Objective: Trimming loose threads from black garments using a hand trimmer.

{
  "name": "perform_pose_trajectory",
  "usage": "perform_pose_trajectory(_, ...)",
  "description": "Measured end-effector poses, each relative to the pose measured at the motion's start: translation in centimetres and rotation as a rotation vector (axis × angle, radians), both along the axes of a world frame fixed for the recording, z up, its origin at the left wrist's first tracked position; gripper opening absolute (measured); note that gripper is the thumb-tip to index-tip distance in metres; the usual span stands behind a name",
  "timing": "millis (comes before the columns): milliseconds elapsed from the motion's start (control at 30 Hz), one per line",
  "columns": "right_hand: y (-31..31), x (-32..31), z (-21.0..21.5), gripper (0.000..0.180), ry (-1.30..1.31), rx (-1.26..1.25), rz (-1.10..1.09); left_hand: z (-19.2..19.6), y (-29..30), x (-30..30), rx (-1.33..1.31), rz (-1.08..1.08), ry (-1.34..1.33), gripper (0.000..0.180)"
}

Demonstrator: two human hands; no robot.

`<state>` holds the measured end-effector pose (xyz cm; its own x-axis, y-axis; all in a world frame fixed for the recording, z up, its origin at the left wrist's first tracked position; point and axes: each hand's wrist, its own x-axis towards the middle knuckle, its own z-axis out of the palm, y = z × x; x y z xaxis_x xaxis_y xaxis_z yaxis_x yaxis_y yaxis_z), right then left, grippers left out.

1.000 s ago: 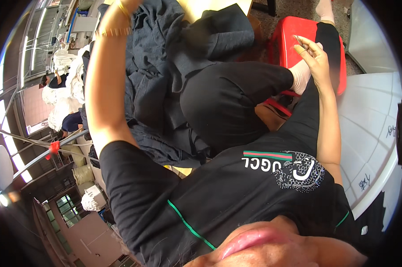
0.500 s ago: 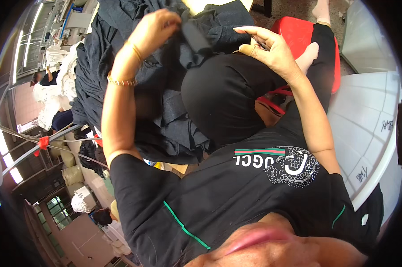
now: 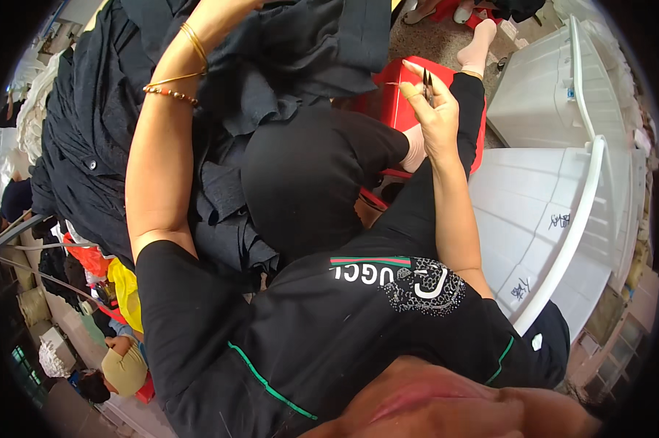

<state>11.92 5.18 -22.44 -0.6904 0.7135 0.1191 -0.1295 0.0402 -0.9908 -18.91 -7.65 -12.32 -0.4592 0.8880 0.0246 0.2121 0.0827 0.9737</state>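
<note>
My left hand (image 3: 231,9) is raised into a heap of dark navy garments (image 3: 300,51) and is mostly cut off by the top edge, so its grip is hidden. Thin gold and beaded bracelets (image 3: 176,80) circle that wrist. My right hand (image 3: 435,117) is held up over my black-trousered knee (image 3: 307,182), fingers closed on small metal thread snips (image 3: 426,82) that point upward. A loose thread seems to run from the fingers toward the cloth.
A red plastic stool (image 3: 395,109) stands under my leg. White plastic crates (image 3: 556,212) sit to the right. More dark garments (image 3: 81,146) are piled at the left. A foot in a pale sock (image 3: 479,47) rests on the gritty floor. Other people (image 3: 121,369) work at lower left.
My left hand, gripping the dark cloth half a second ago, has lifted past the top edge. The right hand with the snips stays raised and has drawn slightly right of the cloth.
</note>
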Motion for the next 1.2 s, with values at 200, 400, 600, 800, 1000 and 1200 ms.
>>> perform_pose_trajectory(200, -0.4, -3.4, -1.9, 0.055, -0.050, -0.087, 0.015, 1.6, -0.3, 3.5, -0.303, -0.441, 0.545, 0.015)
perform_pose_trajectory(400, 1.3, -3.3, -3.9, 0.045, -0.225, -0.251, 0.068, 1.1, 1.7, 5.2, -0.752, -0.566, 0.290, 0.023)
perform_pose_trajectory(600, 0.3, -3.8, -3.2, 0.017, -0.263, -0.298, 0.208, -0.6, -0.2, 4.0, -0.618, -0.542, 1.018, 0.058)
perform_pose_trajectory(800, 3.0, -2.7, 1.3, 0.006, 0.322, -0.638, 0.302, -3.5, -1.6, 5.3, 0.045, -0.363, 0.960, 0.096)
perform_pose_trajectory(1000, 3.2, -3.2, 9.9, 0.022, 0.588, -0.900, 0.391, -2.4, 0.6, 4.7, 0.672, 0.039, 0.675, 0.081)
perform_pose_trajectory(1200, 4.1, -1.6, 14.5, 0.025, 0.843, -0.824, 0.415, 1.8, 0.1, 5.6, 0.394, 0.377, 1.091, 0.046)
